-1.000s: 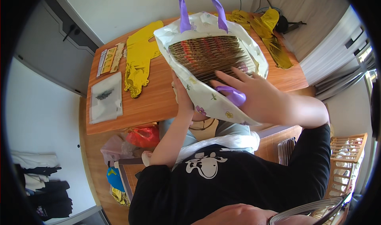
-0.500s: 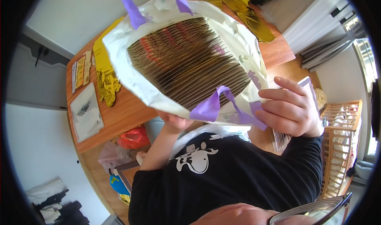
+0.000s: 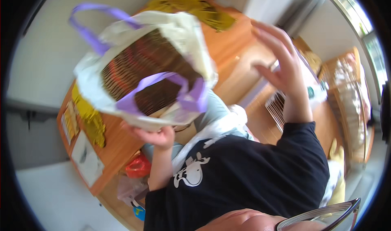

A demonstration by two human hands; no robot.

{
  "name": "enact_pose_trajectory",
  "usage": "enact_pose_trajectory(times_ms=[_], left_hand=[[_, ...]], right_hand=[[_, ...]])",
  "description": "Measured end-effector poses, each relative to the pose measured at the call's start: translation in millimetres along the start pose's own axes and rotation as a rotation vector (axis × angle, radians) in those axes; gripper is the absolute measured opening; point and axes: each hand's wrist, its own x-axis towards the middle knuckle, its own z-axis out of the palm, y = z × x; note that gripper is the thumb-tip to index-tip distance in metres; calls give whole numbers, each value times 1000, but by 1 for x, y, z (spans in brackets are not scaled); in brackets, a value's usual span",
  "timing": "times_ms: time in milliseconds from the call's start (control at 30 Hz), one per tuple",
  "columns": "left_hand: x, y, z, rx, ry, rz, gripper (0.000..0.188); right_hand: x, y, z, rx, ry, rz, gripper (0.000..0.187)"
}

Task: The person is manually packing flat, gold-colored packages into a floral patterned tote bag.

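Note:
A white bag (image 3: pixel 87 88) with purple loop handles (image 3: pixel 87 35) hangs tilted over the table's near side, its mouth facing me. Inside it are rows of thin, brown-edged folded sheets (image 3: pixel 130 64) with some red marks; their exact kind I cannot make out. My left hand (image 3: pixel 152 136) holds the bag from below at its near edge, and part of the fingers is hidden beneath it. Off to the bag's right, my right hand (image 3: pixel 281 60) is raised in the air, fingers apart and holding nothing, slightly blurred.
Gold foil pieces (image 3: pixel 91 123) and a clear flat packet (image 3: pixel 86 159) lie on the wooden table (image 3: pixel 118 143). More gold foil (image 3: pixel 195 9) is at the far side. On the right stand an open box with brown sheets (image 3: pixel 275 111) and a wooden crib (image 3: pixel 350 104). A red plastic bag (image 3: pixel 137 166) sits below the table.
The bag has shifted left with my left hand under it. My right hand has come off the bag's right side and risen, fingers spreading. The whole view has turned somewhat.

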Motion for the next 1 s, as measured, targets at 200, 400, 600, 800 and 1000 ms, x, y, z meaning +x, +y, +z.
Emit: enact_pose_trajectory(times_ms=[200, 400, 600, 800, 1000], left_hand=[[-34, -29, -6, -23, -79, -11, 86], [-8, -3, -3, 98, -29, 62, 79], [7, 19, -23, 60, 46, 337, 80], [-28, 25, -15, -230, 90, 506, 48], [-40, 33, -17, -173, 12, 408, 39]], right_hand=[[-254, 149, 27, -398, -592, 1058, 98], [-415, 82, 50, -525, -871, 1288, 145], [-430, 81, 60, -586, -418, 1172, 117], [-440, 157, 7, -786, -545, 1449, 68], [-452, 185, 3, -463, -853, 1266, 52]])
